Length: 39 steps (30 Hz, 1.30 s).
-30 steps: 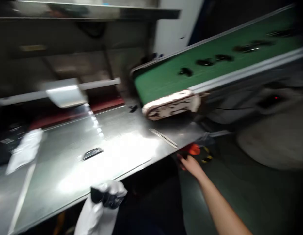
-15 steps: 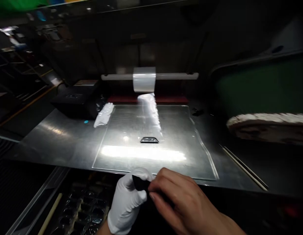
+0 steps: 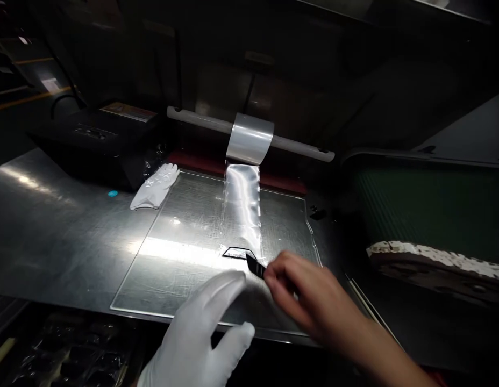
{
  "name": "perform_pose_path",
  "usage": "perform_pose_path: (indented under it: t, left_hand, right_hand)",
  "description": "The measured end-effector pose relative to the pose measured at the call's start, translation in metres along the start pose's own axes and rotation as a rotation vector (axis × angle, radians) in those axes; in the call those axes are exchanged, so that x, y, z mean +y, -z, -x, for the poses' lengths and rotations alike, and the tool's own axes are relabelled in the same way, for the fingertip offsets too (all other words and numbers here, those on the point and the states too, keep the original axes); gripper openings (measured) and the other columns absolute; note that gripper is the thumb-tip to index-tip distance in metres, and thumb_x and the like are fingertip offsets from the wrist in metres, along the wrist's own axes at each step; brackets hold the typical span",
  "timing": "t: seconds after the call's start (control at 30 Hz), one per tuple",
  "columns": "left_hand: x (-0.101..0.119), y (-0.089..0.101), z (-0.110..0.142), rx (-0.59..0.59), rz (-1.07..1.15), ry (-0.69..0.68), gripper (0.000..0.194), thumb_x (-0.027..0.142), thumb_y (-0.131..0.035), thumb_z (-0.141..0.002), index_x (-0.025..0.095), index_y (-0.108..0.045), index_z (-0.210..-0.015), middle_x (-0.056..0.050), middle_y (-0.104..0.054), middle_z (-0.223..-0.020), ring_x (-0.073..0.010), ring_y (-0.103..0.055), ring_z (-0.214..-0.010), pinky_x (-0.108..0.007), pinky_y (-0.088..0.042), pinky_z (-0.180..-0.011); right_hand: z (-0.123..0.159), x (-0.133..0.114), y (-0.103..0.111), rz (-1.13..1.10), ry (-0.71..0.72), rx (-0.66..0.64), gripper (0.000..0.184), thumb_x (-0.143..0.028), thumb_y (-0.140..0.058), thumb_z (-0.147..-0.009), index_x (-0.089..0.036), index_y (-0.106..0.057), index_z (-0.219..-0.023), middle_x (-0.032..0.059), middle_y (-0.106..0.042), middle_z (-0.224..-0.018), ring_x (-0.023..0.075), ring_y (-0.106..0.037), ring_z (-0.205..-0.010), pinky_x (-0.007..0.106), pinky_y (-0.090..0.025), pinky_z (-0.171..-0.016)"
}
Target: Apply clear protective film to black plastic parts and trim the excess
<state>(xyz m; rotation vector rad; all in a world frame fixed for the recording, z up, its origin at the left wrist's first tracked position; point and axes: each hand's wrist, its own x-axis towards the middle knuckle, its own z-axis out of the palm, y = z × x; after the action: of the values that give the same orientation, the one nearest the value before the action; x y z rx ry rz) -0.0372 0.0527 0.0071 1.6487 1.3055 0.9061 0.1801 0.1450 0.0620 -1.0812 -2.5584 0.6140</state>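
My right hand point(image 3: 301, 295), bare, pinches a slim black blade-shaped tool point(image 3: 255, 266). Its slanted tip meets the right corner of a small black-edged trapezoid piece point(image 3: 239, 252), though I cannot tell if they touch. That piece lies on a clear sheet point(image 3: 193, 215), at the near end of a shiny strip of film point(image 3: 243, 207). The strip hangs down from a roll of film point(image 3: 250, 138) behind it. In a white glove, my left hand point(image 3: 205, 328) is held over the sheet's front edge, thumb and fingers apart, with nothing in it.
A white glove point(image 3: 156, 187) lies left of the sheet beside a black box point(image 3: 96, 142). The roll hangs on a pale rod point(image 3: 301, 147). A green-lined bin point(image 3: 435, 209) stands right, near thin sticks point(image 3: 370, 306). Below left is a tray point(image 3: 72, 349) of dark pieces.
My hands have come apart. The right has carried the black tool forward to the trapezoid piece; the left has opened and let go. The view has tilted and moved closer.
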Motion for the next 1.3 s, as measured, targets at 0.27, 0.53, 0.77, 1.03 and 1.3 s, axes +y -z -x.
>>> perform_pose_path:
  t: [0.27, 0.53, 0.77, 1.03, 1.3]
  left_hand:
    - [-0.003, -0.012, -0.054, -0.134, -0.649, -0.186, 0.061, 0.051, -0.065, -0.094, 0.014, -0.061, -0.143, -0.023, -0.052, -0.156, -0.0455, -0.044, -0.147, -0.064, -0.038, -0.122]
    - [-0.004, -0.013, -0.059, -0.162, -0.648, -0.134, 0.050, 0.047, -0.066, -0.092, 0.016, -0.068, -0.131, -0.024, -0.057, -0.150, -0.0476, -0.052, -0.140, -0.066, -0.050, -0.111]
    - [-0.007, -0.013, -0.059, -0.169, -0.642, -0.131, 0.046, 0.044, -0.066, -0.092, 0.017, -0.069, -0.128, -0.024, -0.057, -0.150, -0.0465, -0.052, -0.140, -0.066, -0.050, -0.111]
    - [-0.011, -0.013, -0.057, -0.147, -0.689, -0.184, 0.043, 0.037, -0.064, -0.091, 0.021, -0.067, -0.131, -0.018, -0.058, -0.152, -0.0426, -0.055, -0.139, -0.062, -0.054, -0.109]
    - [-0.063, 0.007, -0.056, 0.043, -0.562, -0.327, 0.045, 0.045, -0.061, -0.096, 0.036, -0.060, -0.140, -0.007, -0.052, -0.159, -0.0438, -0.051, -0.142, -0.073, -0.047, -0.110]
  right_hand:
    - [-0.078, 0.043, -0.014, 0.491, -0.038, -0.204, 0.018, -0.023, -0.053, -0.105, -0.015, -0.068, -0.101, 0.0070, -0.072, -0.093, 0.0214, -0.070, -0.081, 0.030, -0.041, -0.063]
    - [-0.084, 0.043, -0.016, 0.551, 0.003, -0.331, 0.019, -0.022, -0.052, -0.106, -0.014, -0.069, -0.101, 0.0085, -0.072, -0.090, 0.0211, -0.068, -0.076, 0.030, -0.039, -0.063]
    - [-0.086, 0.051, -0.022, 0.512, 0.001, -0.320, 0.017, -0.021, -0.055, -0.103, -0.014, -0.068, -0.096, 0.0076, -0.072, -0.088, 0.0205, -0.067, -0.069, 0.031, -0.034, -0.057]
    - [-0.017, 0.060, -0.012, 0.266, -0.167, -0.005, 0.017, -0.029, -0.051, -0.106, -0.021, -0.066, -0.103, 0.0034, -0.072, -0.092, 0.0173, -0.068, -0.078, 0.028, -0.049, -0.068]
    - [0.182, 0.099, -0.003, 0.350, -0.701, 0.491, 0.025, -0.036, -0.046, -0.107, -0.020, -0.065, -0.115, 0.0107, -0.071, -0.104, 0.0244, -0.069, -0.091, 0.037, -0.058, -0.081]
